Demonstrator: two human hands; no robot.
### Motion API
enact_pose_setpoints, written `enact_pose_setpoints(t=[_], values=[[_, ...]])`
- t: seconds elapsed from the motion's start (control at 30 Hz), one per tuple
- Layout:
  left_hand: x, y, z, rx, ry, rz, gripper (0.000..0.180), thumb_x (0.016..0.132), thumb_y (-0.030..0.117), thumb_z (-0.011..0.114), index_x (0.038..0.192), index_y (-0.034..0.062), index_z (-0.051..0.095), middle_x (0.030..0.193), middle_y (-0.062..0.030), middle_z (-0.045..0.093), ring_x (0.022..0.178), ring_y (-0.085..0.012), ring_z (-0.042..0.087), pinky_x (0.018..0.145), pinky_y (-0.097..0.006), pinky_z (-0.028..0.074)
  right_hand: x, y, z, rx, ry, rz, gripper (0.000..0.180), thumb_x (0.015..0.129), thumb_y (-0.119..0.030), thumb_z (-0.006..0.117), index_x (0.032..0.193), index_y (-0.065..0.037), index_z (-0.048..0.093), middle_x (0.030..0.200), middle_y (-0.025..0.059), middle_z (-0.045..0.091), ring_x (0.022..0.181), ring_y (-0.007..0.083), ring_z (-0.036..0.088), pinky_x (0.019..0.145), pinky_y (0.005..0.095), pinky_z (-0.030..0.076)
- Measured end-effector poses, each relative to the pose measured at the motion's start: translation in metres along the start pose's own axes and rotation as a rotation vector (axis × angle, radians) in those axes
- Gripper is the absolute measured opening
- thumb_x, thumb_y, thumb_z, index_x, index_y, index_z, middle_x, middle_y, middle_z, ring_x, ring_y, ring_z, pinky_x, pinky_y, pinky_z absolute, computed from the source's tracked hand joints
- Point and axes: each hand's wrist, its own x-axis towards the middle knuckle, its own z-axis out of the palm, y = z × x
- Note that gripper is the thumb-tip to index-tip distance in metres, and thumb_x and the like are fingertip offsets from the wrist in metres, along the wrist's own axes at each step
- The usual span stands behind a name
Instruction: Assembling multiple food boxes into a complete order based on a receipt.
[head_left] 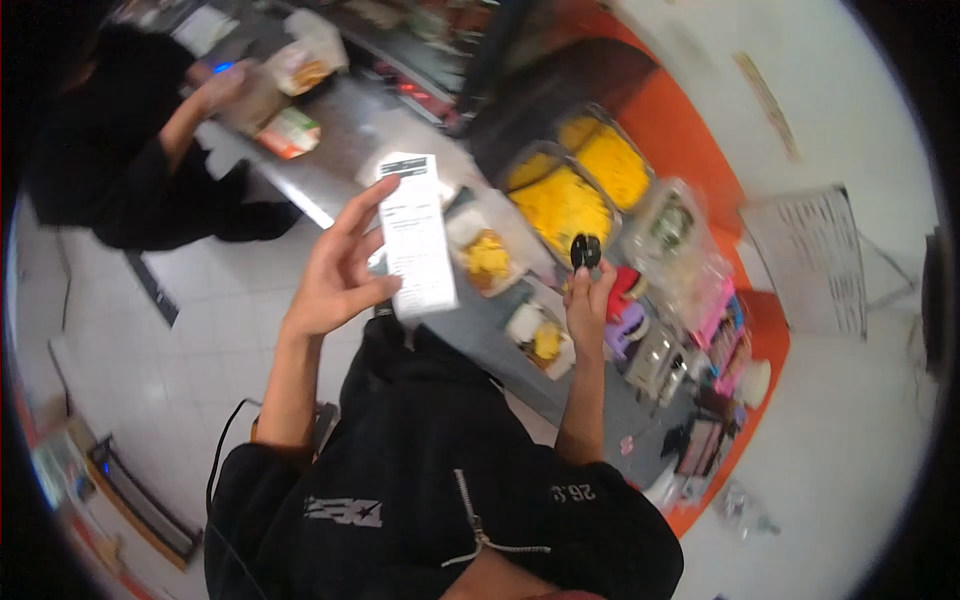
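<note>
A long white printed receipt [425,250] is pinched between the thumb and fingers of my left hand [340,275], held up over the near edge of the counter. My right hand [588,305] grips a small black object with a rounded top [585,250]; its exact kind is unclear. Between the hands, an open takeaway box [487,258] with yellow food sits on the counter. A second open box [545,342] lies nearer me, just left of my right wrist. Beyond my right hand stand two clear tubs heaped with yellow food [562,205].
Right of my right hand are a purple tape dispenser [627,332], metal containers [657,365] and a clear bag with green contents [668,225]. A co-worker in black [110,150] reaches over the far left counter, near food boxes [290,132]. A written sheet [810,260] hangs on the wall.
</note>
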Motion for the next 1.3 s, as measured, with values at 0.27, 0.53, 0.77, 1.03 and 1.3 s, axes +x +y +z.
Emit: enact_pose_setpoints(t=[0.27, 0.53, 0.77, 1.03, 1.3], values=[[0.089, -0.083, 0.131, 0.266, -0.3, -0.412, 0.024, 0.097, 0.013, 0.06, 0.118, 0.0014, 0.063, 0.108, -0.0047, 0.065, 0.097, -0.01, 0.061, 0.084, -0.025, 0.049, 0.127, 0.048, -0.083, -0.749, 0.158, -0.195, 0.041, 0.102, -0.022, 0.045, 0.139, -0.008, 0.033, 0.089, 0.0237, 0.063, 0.083, 0.0472, 0.062, 0.077, 0.0519, 0.048], [0.126, -0.281, 0.231, -0.452, 0.186, -1.073, 0.032, 0.091, -0.007, 0.045, 0.122, -0.0119, 0.049, 0.111, -0.0192, 0.063, 0.094, -0.0252, 0.068, 0.08, -0.038, 0.059, 0.186, 0.067, -0.069, -1.102, -0.382, -0.725, 0.052, 0.09, -0.01, 0.05, 0.14, -0.01, 0.04, 0.101, 0.0235, 0.061, 0.082, 0.0404, 0.067, 0.065, 0.0475, 0.055], [0.139, -0.366, 0.218, -0.305, 0.432, -1.08, 0.033, 0.092, -0.009, 0.04, 0.125, -0.0141, 0.044, 0.112, -0.0226, 0.062, 0.092, -0.032, 0.07, 0.074, -0.045, 0.062, 0.217, 0.085, -0.063, -1.235, -0.511, -0.952, 0.062, 0.086, -0.007, 0.053, 0.145, -0.013, 0.039, 0.098, 0.0179, 0.058, 0.076, 0.0339, 0.067, 0.061, 0.0426, 0.054], [0.141, -0.391, 0.207, -0.296, 0.479, -0.97, 0.037, 0.089, -0.007, 0.043, 0.124, -0.0171, 0.041, 0.111, -0.0269, 0.059, 0.088, -0.0353, 0.069, 0.067, -0.047, 0.058, 0.219, 0.102, -0.069, -1.271, -0.612, -0.891, 0.057, 0.088, -0.009, 0.05, 0.144, -0.02, 0.044, 0.098, 0.0193, 0.059, 0.076, 0.0337, 0.067, 0.062, 0.0423, 0.055], [0.144, -0.347, 0.224, -0.227, 0.426, -0.955, 0.038, 0.089, -0.008, 0.038, 0.126, -0.0122, 0.044, 0.115, -0.0235, 0.06, 0.093, -0.0323, 0.068, 0.076, -0.044, 0.057, 0.221, 0.091, -0.066, -1.305, -0.71, -0.781, 0.055, 0.089, -0.01, 0.052, 0.142, -0.019, 0.043, 0.092, 0.0196, 0.064, 0.081, 0.0349, 0.067, 0.068, 0.0442, 0.053]])
